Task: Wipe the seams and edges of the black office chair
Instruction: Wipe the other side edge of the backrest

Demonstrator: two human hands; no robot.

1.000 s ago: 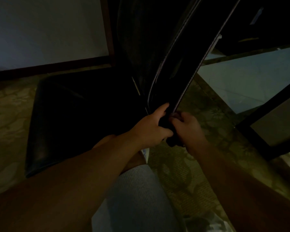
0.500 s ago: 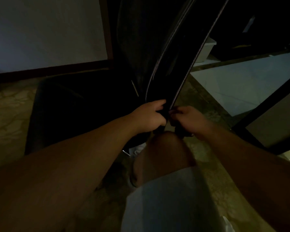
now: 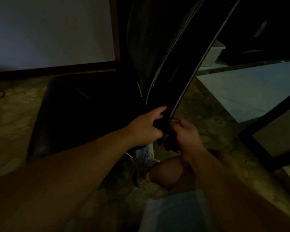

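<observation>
The left hand (image 3: 145, 127) curls around the lower side edge of the black office chair (image 3: 159, 64), thumb lying up along the pale seam. The right hand (image 3: 185, 134) sits just beside it on the far side of that edge, fingers bunched around something dark, perhaps a cloth; the light is too poor to be sure. The chair's seat (image 3: 70, 114) spreads left over the patterned floor (image 3: 13, 118). A bare knee (image 3: 166, 171) rises below the hands.
</observation>
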